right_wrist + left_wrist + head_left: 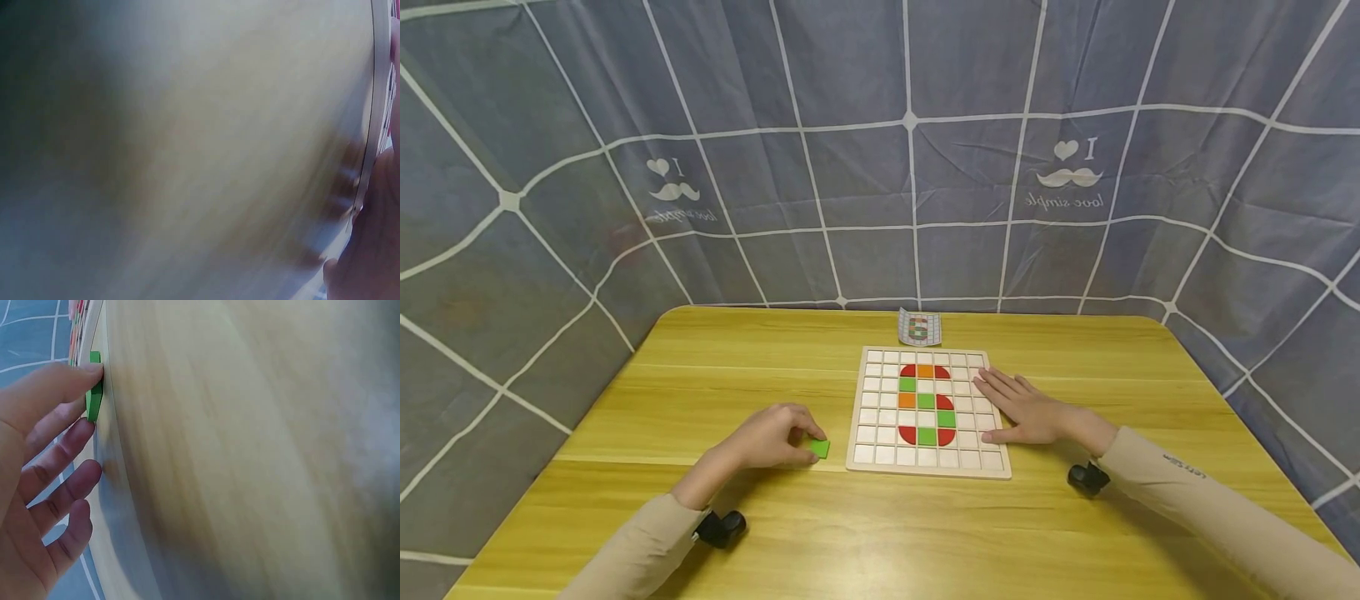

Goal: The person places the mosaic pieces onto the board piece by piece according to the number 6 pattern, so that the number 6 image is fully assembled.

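Observation:
A white wooden grid board (871, 455) lies on the table with red, orange and green tiles (926, 402) set in its middle columns. Just left of the board's front corner, a small green square tile (820, 448) lies on the table. My left hand (775, 435) pinches it between thumb and curled fingers. In the left wrist view the green tile (94, 394) sits edge-on between the thumb (56, 384) and a fingertip. My right hand (1028, 408) lies flat, fingers straight, on the board's right side. The right wrist view is blurred, showing only the board's edge (374, 125).
A small pattern card (920, 327) stands at the far side of the yellow wooden table (737, 358), behind the board. A grey-blue cloth with white lines (880, 167) encloses the table on three sides. Black wrist cameras (722, 527) hang under both sleeves.

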`<state>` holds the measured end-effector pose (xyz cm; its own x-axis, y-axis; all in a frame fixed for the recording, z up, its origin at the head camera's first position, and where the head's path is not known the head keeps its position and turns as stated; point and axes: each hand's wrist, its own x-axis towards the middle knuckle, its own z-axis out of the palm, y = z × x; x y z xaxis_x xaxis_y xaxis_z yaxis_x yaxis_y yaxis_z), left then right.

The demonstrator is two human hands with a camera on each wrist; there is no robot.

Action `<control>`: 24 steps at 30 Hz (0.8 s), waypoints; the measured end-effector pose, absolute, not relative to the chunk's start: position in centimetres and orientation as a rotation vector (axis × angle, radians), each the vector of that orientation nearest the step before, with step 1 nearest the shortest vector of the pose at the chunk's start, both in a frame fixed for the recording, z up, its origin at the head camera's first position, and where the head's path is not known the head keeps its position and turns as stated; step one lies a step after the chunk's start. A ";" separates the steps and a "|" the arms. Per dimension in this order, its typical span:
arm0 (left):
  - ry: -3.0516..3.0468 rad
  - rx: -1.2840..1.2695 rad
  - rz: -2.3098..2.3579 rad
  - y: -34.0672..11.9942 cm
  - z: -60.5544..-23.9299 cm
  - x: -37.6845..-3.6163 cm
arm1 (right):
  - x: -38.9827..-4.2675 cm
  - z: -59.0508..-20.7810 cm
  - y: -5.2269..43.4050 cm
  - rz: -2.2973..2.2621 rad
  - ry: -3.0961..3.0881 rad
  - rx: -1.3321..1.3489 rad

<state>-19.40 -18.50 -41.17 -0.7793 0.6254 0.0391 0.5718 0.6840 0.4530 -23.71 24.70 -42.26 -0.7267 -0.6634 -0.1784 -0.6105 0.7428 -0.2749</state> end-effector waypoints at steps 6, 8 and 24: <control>2.807 0.986 0.646 -18.3 -41.2 -19.4 | -23.8 -42.5 24.8 -0.280 2.681 -1.008; 2.813 0.993 0.641 -18.3 -41.2 -19.4 | -23.8 -42.5 24.8 -0.280 2.678 -1.004; 2.855 1.018 0.659 -16.9 -40.7 -19.7 | -24.1 -43.2 25.0 -0.291 2.677 -0.991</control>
